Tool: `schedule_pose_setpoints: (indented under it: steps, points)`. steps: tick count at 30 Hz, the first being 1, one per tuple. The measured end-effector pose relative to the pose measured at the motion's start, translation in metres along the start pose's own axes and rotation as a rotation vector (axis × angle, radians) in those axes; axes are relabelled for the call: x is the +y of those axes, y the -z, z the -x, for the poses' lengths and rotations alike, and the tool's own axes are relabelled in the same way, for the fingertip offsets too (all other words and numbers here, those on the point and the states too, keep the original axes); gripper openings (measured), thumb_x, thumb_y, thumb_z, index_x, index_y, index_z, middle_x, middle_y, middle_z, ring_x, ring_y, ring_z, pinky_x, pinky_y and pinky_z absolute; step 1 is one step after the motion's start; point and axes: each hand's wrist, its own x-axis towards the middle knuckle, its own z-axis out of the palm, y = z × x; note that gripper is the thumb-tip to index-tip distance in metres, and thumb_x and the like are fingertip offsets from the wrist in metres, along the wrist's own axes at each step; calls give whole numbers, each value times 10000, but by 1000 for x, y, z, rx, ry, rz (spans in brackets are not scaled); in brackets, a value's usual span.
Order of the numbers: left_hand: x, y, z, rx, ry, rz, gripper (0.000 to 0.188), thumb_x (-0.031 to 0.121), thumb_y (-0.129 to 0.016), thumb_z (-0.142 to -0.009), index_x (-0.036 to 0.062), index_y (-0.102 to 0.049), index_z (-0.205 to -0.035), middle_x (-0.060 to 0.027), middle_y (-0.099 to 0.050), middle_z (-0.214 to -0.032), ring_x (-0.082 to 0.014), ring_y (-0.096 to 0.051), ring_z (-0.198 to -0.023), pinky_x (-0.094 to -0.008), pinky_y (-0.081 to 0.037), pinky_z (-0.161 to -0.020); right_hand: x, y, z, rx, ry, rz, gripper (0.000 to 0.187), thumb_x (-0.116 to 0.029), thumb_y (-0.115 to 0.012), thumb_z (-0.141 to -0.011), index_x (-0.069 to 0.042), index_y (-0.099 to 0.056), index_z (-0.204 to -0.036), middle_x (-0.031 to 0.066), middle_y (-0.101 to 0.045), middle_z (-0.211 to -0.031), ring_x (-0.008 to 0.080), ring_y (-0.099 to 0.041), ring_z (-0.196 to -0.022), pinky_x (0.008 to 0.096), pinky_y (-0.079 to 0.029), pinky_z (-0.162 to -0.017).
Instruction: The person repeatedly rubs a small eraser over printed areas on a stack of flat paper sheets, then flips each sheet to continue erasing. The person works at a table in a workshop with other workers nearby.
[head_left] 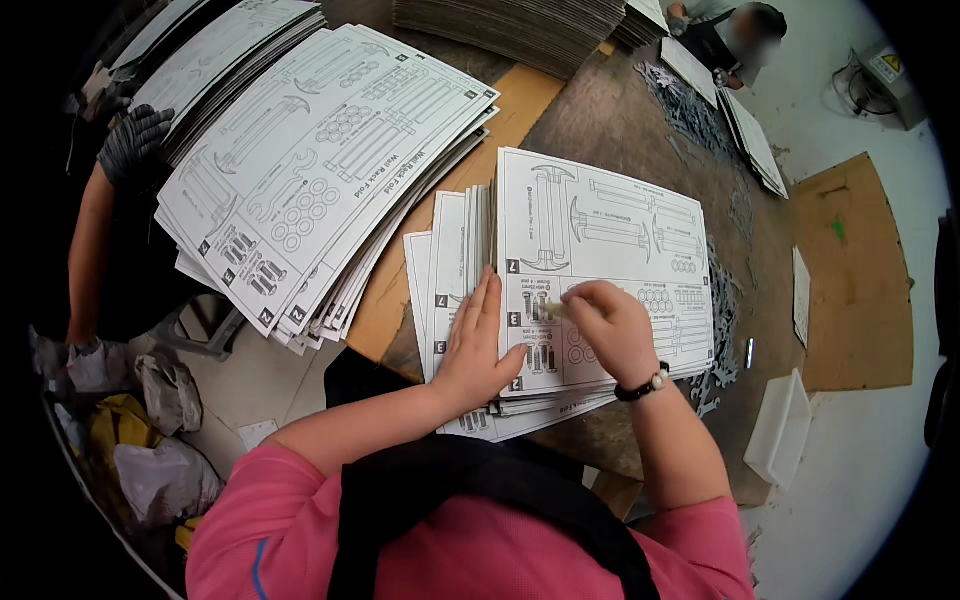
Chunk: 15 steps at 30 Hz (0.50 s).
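In front of me lies a stack of printed cardboard sheets (610, 215), white with line drawings of hammers, bolts, nuts and rings. My left hand (475, 340) rests against the stack's left edge, fingers stretched out and thumb apart. Over the top sheet, my right hand (610, 330) is closed in a pinch near the drawn bolts. A small pale bit shows at its fingertips, too small to name. Under and left of this stack, more printed sheets (450, 225) stick out.
A large fanned stack of printed sheets (330, 130) covers the upper left, with a co-worker's grey-gloved hand (137, 145) beside it. Small grey metal pieces (690, 110) lie scattered at the right. Further right are a white tray (780, 430) and brown cardboard (855, 290). Another person (735, 45) sits far right.
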Motion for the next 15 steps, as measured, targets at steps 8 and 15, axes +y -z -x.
schedule_pose_setpoints:
  steps: [8,15]
  points:
    - [1,-2,-1,9,-1,13,796,142,-531,-762,-81,-34,-1343,-274,-85,-1402,-392,-122,-1303,-395,-149,-1058,16,1,5,-108,-427,-313,175,-166,-545,-797,-28,-625,-868,60,-606,-692,120,-542,-578,250,-436,-538]
    - [-1,-5,1,42,22,24,798,141,-536,-768,-75,-31,-1346,-272,-89,-1402,-386,-126,-1305,-392,-152,-1058,-23,-19,17,-101,404,745,68,-162,-570,-714,-99,-597,-709,93,-575,-628,270,-570,-571,354,-459,-501]
